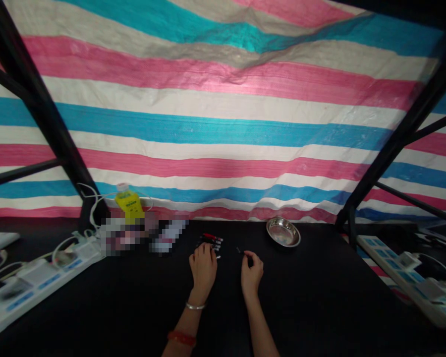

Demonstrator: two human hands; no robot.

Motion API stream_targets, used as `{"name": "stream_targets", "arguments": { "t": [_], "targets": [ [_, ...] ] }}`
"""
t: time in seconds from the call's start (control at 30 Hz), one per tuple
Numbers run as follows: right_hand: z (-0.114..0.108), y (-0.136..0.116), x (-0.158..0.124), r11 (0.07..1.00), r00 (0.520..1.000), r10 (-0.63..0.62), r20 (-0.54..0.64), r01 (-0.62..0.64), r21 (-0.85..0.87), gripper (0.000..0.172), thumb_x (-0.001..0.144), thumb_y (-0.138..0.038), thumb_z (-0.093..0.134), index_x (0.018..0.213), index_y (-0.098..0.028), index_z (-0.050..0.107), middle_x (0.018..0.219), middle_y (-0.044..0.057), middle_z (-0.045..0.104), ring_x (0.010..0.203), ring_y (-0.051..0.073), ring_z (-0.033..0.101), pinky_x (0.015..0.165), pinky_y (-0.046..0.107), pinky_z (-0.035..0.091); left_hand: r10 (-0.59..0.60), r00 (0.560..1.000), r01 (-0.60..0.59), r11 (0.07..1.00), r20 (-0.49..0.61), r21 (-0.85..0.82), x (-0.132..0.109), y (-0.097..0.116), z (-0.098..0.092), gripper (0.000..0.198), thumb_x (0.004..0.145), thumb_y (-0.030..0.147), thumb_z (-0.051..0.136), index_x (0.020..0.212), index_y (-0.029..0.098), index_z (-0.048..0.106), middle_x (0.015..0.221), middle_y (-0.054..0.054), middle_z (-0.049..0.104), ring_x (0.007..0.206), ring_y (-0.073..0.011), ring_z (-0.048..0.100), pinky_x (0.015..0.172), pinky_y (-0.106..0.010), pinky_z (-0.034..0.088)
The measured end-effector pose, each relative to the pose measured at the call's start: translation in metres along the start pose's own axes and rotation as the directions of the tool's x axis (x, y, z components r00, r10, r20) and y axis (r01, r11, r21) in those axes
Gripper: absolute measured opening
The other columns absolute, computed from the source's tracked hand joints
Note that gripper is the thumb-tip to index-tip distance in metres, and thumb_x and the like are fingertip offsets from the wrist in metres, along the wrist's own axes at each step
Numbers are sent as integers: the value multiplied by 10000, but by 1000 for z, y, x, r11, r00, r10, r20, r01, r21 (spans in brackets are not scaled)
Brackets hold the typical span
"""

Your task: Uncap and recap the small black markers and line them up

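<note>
My left hand (203, 266) rests on the black tabletop (305, 297) with its fingers curled over a small row of dark and red pen-like tools (210, 240). It wears a silver bangle and a red band at the wrist. My right hand (251, 273) lies a little to the right, fingers pinched on a tiny dark object (240, 250) that I cannot make out. The two hands are apart.
A shallow metal dish (283, 231) sits at the back right. A yellow bottle (128, 203) and blurred items stand at the back left. Power strips with cables lie at the left (33, 280) and right (405, 275). Black frame posts and a striped tarp (223, 124) enclose the table.
</note>
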State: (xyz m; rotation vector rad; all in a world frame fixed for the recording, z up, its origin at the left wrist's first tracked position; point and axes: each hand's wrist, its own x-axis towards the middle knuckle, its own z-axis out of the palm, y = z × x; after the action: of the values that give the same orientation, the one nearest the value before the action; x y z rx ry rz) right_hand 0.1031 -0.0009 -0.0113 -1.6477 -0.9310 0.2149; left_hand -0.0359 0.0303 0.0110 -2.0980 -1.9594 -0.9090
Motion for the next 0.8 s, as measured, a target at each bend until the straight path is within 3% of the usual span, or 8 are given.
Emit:
{"name": "stream_targets", "arguments": {
  "t": [0.2,0.37,0.47,0.6,0.8],
  "targets": [
    [4,3,-3,978,985,-134,106,149,-144,398,747,-143,382,1076,-127,606,1113,128,616,1057,249,524,898,377,391,210,977,-202,962,23,-186,-3,2,-2,229,866,225,408,997,187,591,1162,-95,577,1066,-232,522,859,-389,411],
    [7,1,-10,927,916,-208,344,297,-230,587,731,-52,355,1296,-173,460,1391,88,407,1305,246,320,980,428,339,390,915,-347,891,102,-294,-9,6,-5,337,843,164,402,1142,206,553,1279,-77,523,1188,-218,455,941,-405,396],
    [6,-1,-12,908,857,-236,459,362,-209,558,739,-46,374,1263,-183,507,1366,87,441,1303,252,333,1024,460,292,433,888,-372,874,153,-313,-10,7,-3,424,830,106,376,1222,203,508,1323,-77,490,1242,-210,409,984,-418,365],
    [4,-5,-11,920,843,-254,474,361,-150,557,731,-20,371,1221,-212,554,1283,63,535,1273,240,385,1033,455,301,465,862,-384,859,202,-338,-9,5,0,497,819,64,348,1282,210,455,1344,-63,472,1282,-196,360,1009,-418,345],
    [3,-11,-8,951,823,-299,483,300,77,541,689,15,341,1074,-197,656,1085,51,661,1134,191,529,989,368,388,524,809,-414,830,268,-374,-11,7,0,524,808,37,339,1294,204,438,1346,-41,472,1299,-181,336,1029,-406,321]
  ]
}}
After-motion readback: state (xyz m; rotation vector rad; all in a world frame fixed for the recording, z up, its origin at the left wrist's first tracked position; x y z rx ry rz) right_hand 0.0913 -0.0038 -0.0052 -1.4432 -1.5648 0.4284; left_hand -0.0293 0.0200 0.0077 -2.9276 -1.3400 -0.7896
